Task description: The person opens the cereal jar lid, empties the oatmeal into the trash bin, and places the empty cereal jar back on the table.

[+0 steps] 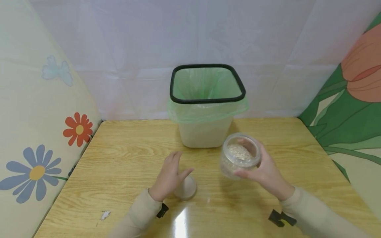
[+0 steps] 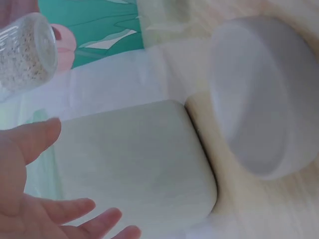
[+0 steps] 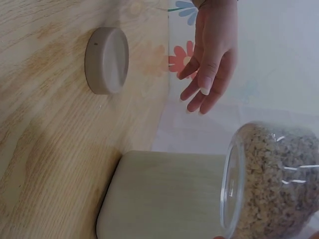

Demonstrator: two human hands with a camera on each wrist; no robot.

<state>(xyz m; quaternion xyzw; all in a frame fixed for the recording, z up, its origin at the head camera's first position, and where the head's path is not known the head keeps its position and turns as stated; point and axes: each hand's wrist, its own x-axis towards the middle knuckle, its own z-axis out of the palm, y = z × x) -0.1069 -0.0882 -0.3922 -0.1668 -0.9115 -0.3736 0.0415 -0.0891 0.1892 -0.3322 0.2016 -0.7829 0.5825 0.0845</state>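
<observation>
My right hand (image 1: 268,170) grips a clear jar (image 1: 230,167) with no lid on it, lifted off the table and slightly tilted. Inside lie pale flakes (image 1: 239,152), oat-like in look; the right wrist view shows the flakes (image 3: 284,174) through the jar's side. My left hand (image 1: 168,177) hovers with fingers extended and spread, holding nothing. Close beside and below it, a round greyish-beige lid (image 1: 187,188) rests on the table. From the left wrist, this lid (image 2: 259,99) appears large at the right.
A pale bin (image 1: 205,134) with a black rim (image 1: 208,100) and a green liner bag (image 1: 205,114) stands at the back of the wooden table (image 1: 128,158). Behind it hangs a white sheet (image 1: 134,49). Flower-painted panels flank both sides.
</observation>
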